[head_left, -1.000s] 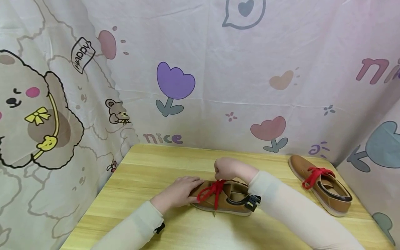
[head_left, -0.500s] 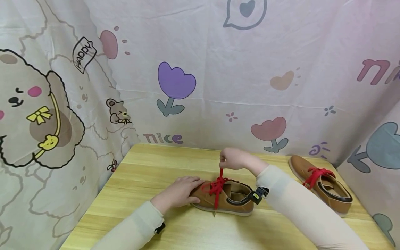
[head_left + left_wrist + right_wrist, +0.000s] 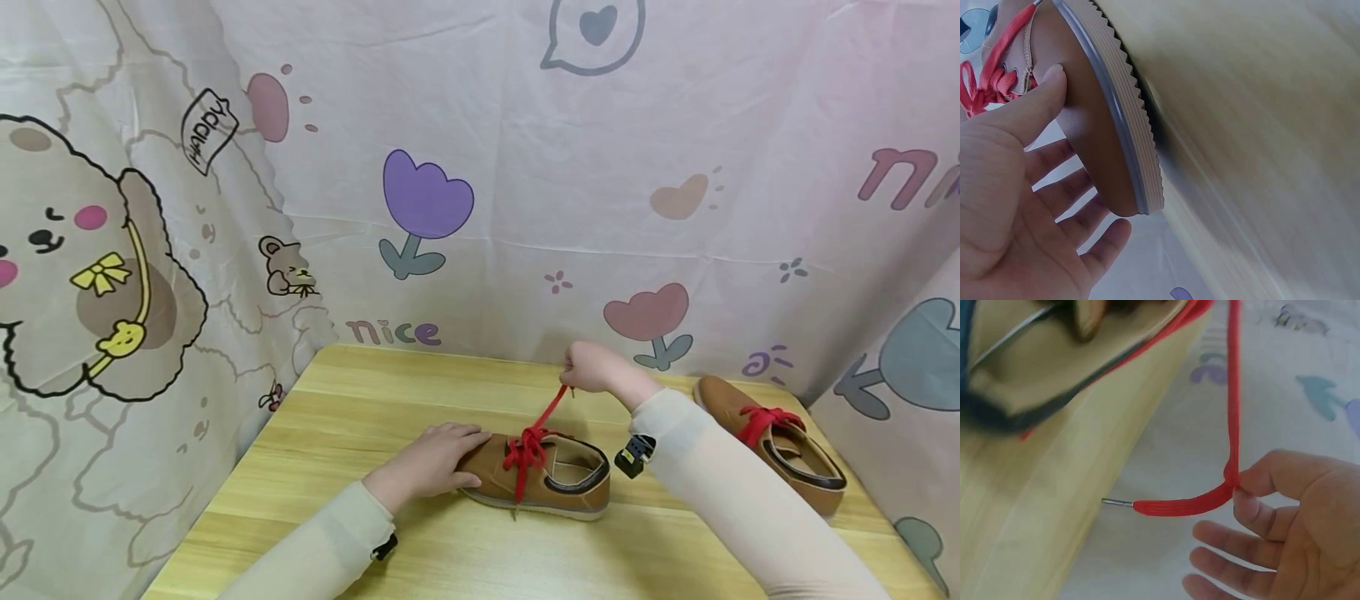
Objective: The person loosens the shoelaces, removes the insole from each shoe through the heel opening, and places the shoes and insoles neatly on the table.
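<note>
A brown shoe (image 3: 495, 487) with red laces lies on the wooden table, its toe pointing left. My left hand (image 3: 429, 467) holds the toe. In the left wrist view the thumb (image 3: 1047, 103) lies on the near side of the upper and the fingers reach around the far side. Above and behind the shoe, my right hand (image 3: 596, 367) pinches a red shoelace (image 3: 552, 407) near its end. The lace runs taut down to the knot area (image 3: 528, 450). In the right wrist view its loose end with a metal tip (image 3: 1116, 502) sticks out past the thumb and index finger.
A second brown shoe (image 3: 723, 402) with a tied red bow stands at the table's right, partly behind my right sleeve (image 3: 720, 475). The wooden table (image 3: 300, 467) ends at a patterned curtain (image 3: 510, 167) behind and at both sides.
My right hand has risen and moved right from over the laces, drawing the shoelace out. The large loop at the front of the bow is gone. My left hand has stayed on the toe.
</note>
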{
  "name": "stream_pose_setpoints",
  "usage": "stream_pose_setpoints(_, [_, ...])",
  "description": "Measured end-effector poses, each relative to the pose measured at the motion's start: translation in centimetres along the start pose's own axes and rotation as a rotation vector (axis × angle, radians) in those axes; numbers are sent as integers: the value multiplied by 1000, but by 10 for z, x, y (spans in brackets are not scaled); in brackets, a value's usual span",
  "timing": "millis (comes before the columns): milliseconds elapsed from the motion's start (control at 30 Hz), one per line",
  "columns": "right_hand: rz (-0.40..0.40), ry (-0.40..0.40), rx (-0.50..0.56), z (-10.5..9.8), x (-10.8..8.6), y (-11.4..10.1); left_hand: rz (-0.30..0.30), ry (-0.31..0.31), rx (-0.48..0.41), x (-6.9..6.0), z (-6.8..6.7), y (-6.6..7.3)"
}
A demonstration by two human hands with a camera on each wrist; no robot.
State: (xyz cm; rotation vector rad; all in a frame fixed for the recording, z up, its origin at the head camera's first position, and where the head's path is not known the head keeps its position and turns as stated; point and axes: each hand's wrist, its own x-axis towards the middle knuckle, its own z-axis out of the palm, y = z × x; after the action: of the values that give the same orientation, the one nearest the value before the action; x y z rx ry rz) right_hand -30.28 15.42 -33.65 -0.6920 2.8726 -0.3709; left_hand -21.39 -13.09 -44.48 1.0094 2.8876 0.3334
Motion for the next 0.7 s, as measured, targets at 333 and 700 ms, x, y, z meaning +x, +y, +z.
stream_pose_setpoints(333, [18, 9, -40, 10, -4, 7, 3, 4, -2, 0, -1, 0])
stream_pose_setpoints(700, [-162, 39, -103, 20, -15, -13, 4, 4, -9, 1, 0, 0])
